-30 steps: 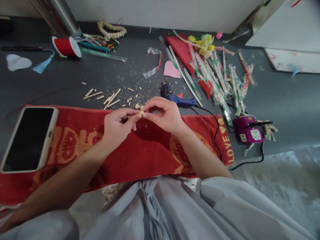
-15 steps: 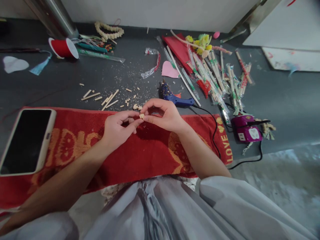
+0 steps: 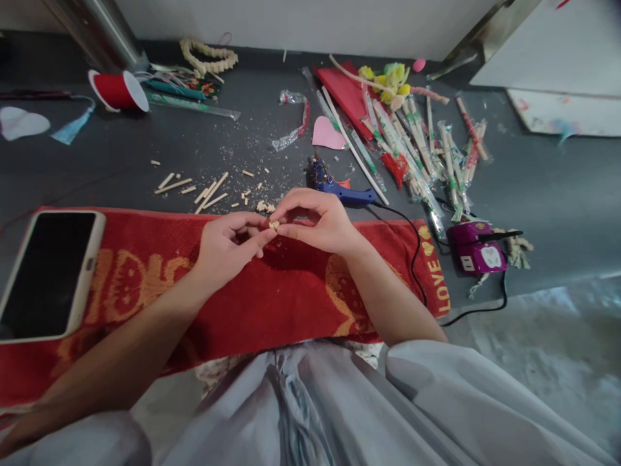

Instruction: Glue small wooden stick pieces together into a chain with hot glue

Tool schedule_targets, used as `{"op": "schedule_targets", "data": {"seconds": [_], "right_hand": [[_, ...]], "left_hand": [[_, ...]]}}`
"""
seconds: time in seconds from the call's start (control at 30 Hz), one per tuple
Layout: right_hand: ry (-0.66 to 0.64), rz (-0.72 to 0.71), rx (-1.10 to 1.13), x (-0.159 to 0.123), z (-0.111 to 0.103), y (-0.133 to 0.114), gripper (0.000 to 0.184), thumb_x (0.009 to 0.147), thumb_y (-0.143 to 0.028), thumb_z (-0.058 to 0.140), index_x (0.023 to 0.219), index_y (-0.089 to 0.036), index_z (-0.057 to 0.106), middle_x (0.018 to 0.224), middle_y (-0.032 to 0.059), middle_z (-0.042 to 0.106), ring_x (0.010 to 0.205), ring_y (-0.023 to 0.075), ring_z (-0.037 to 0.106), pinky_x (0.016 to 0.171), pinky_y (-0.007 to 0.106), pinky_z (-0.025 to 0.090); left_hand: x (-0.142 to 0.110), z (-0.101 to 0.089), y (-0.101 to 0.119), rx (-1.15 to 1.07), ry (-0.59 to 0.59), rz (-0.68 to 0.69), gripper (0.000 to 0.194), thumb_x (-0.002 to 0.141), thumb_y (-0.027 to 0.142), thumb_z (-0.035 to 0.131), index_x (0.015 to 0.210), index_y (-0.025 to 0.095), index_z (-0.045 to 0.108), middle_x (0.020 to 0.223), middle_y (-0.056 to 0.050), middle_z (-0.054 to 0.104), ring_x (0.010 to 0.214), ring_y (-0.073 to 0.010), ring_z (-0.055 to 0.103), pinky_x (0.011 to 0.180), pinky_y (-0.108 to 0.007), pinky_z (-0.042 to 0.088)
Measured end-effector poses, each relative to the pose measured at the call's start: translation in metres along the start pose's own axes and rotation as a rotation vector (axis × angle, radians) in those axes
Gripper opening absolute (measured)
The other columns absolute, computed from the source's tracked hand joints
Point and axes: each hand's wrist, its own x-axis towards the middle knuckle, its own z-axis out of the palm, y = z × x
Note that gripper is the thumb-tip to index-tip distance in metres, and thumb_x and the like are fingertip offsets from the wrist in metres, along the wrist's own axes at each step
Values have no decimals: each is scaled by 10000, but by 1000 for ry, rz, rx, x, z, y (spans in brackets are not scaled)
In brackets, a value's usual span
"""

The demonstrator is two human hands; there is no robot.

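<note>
Between my fingertips is a small pale wooden piece (image 3: pixel 274 226), built of little bits, its details too small to make out. My left hand (image 3: pixel 228 249) pinches it from the left with thumb and fingers. From the right, my right hand (image 3: pixel 315 220) grips the same piece between thumb and forefinger. Both hands hover over a red towel (image 3: pixel 276 298). Just beyond the fingers lies a little heap of pale wooden bits (image 3: pixel 264 207). A blue glue gun (image 3: pixel 344 193) rests behind my right hand, its nozzle toward the back.
Cut wooden sticks (image 3: pixel 212 193) and crumbs lie left of centre. A phone (image 3: pixel 48 275) sits on the towel's left end. Wrapped chopsticks (image 3: pixel 407 142) are piled at right, near a purple power socket (image 3: pixel 478 248) with a black cord. A red thread spool (image 3: pixel 119 90) stands back left.
Both hands keep their pinch on the small wooden piece, which has turned slightly between the fingertips. The whole view has shifted a little.
</note>
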Motion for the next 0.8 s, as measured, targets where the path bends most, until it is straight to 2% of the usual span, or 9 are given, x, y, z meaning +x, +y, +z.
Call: {"op": "schedule_targets", "data": {"seconds": [0.23,0.53,0.63,0.8], "right_hand": [[-21,-38,-86,1,-2,0,189,857,-354,708,889,-168,732,839,27,718,764,89,630,689,220,520],[58,-143,-193,0,-1,3,193,847,-376,720,821,-189,759,769,5,695,695,71,615,642,202,497],[50,-182,-265,0,-2,4,211,863,-399,698,825,-201,760,767,-4,682,686,69,607,628,198,489],[87,-278,-308,-1,-1,5,147,864,-343,706,849,-206,757,765,-10,659,690,66,603,632,194,483]], "left_hand": [[2,-1,5,-38,-34,-71,191,675,315,780,722,184,649,442,56,541,334,-69,475,326,-171,352],[5,-2,-3,-152,-71,-157,208,634,321,798,715,193,655,407,56,529,307,-73,451,283,-163,306],[5,-2,-4,-107,-75,-153,180,663,309,782,731,190,665,414,54,524,316,-70,448,296,-167,309],[5,-3,-6,-58,-78,-149,175,708,323,764,756,184,671,415,50,515,318,-75,441,307,-182,313]]}}
